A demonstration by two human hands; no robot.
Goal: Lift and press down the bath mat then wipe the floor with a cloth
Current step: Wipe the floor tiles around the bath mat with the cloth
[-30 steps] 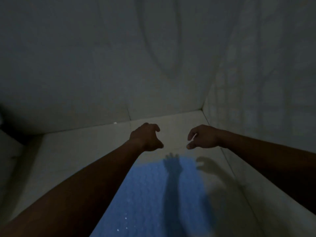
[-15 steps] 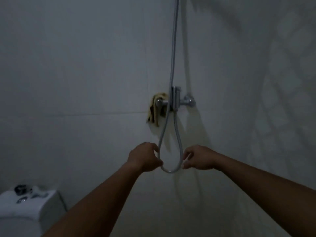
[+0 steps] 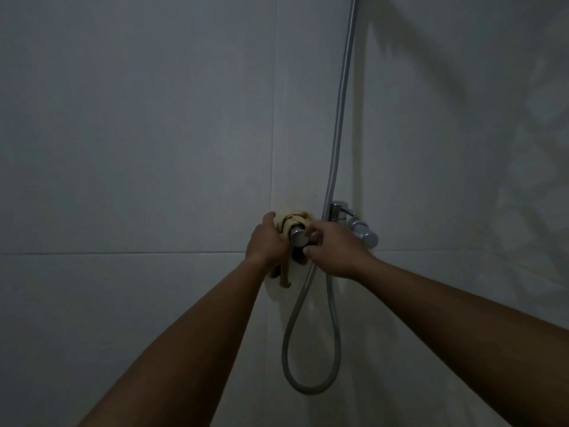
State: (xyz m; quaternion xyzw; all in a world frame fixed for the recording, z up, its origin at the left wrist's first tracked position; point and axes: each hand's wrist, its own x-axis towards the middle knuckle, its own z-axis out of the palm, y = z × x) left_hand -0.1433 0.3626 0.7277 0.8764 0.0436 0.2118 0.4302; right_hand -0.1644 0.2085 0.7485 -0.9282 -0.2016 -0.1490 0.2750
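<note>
Now | left hand grips cloth | right hand fingers curled; hold unclear

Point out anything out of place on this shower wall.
The yellowish cloth is bunched around a chrome knob of the shower mixer, one end dangling: an odd perch for a floor cloth. The left hand grips it; the right hand is beside the knob.

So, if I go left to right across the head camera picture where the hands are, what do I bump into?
left hand → yellow cloth → right hand → shiny tap handle
</note>
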